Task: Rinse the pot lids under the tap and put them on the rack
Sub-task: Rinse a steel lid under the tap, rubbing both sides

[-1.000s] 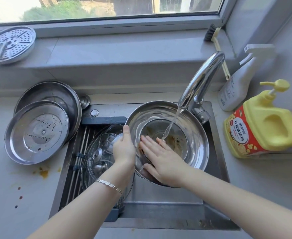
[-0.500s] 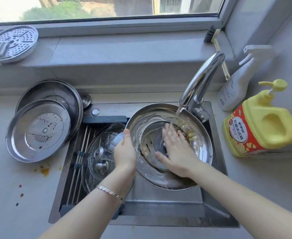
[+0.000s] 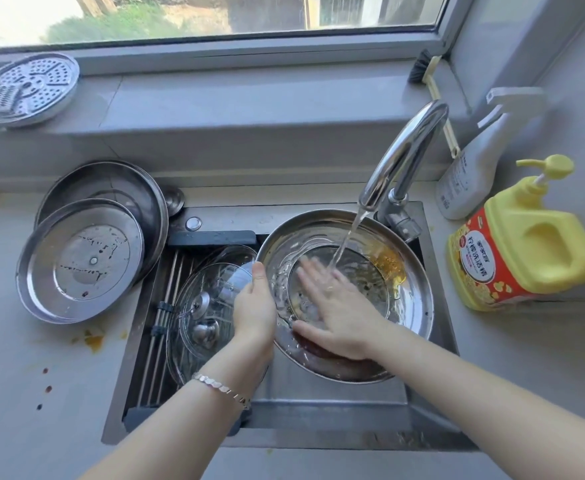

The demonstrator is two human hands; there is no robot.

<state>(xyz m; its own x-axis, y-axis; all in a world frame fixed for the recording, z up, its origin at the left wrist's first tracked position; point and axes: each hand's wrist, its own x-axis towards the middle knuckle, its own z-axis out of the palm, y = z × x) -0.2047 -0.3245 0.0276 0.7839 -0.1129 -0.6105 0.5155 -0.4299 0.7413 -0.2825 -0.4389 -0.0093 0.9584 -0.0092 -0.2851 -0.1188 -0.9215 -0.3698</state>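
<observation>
Sink [image 3: 336,396] filling centre of worktop, tap [image 3: 405,150] running. Under stream, steel lid [image 3: 415,299] sitting over right part of sink, hollow side facing up; round, so no long axis showing. Left hand [image 3: 254,306] clamping lid's left rim, thumb lying on top, lid extending rightward from grip. Right hand [image 3: 339,313] lying flat inside hollow, fingers straight, tips blurring. Glass lids [image 3: 211,271] resting on rack [image 3: 166,306] just left.
</observation>
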